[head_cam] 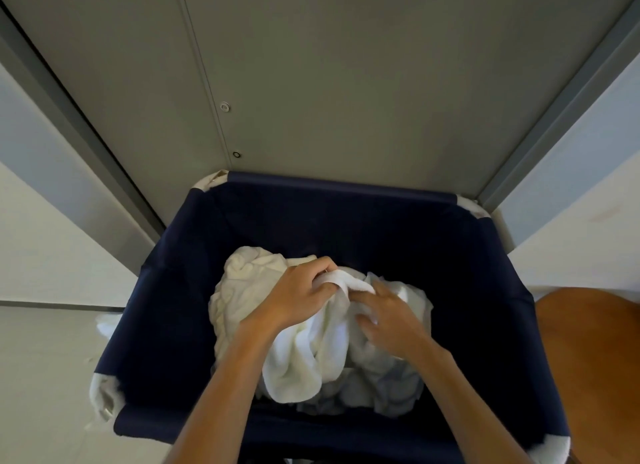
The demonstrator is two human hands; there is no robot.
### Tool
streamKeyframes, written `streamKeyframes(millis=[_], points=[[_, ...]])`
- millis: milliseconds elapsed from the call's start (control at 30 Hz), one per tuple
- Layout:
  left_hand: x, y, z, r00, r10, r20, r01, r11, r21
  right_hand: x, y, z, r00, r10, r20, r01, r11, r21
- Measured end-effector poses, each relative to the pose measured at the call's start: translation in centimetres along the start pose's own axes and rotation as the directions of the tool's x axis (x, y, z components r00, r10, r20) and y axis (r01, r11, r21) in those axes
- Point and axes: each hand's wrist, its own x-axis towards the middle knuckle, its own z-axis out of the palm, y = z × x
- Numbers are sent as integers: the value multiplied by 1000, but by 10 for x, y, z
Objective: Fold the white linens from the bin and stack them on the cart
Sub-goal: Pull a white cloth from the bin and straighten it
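Observation:
A dark blue fabric bin [180,290] fills the lower middle of the head view, with a heap of crumpled white linens [242,290] at its bottom. My left hand [298,297] grips the rolled edge of one white towel [304,359] and holds it above the heap. My right hand [388,321] lies on the same towel just right of the left hand, fingers spread and only lightly bent over the cloth. The towel hangs down between my forearms. The cart is not clearly in view.
A grey metal door or panel [346,82] stands right behind the bin. White walls flank it on both sides. A brown wooden surface [588,359] sits at the right edge, close to the bin. Pale floor [45,377] lies to the left.

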Motion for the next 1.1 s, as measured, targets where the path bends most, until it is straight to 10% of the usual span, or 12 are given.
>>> streamKeyframes(millis=[233,867,1100], points=[[-3,0,11,998,-1,68,0,1000,27,4,-7,29,981,128,148,-125,992,-28],[3,-4,-14,996,-25,-81,38,984,172,-4,-5,0,978,49,-205,-99,964,-245],[1,-14,-10,992,-106,-74,118,976,183,-5,-4,-17,992,48,-121,-78,964,-253]])
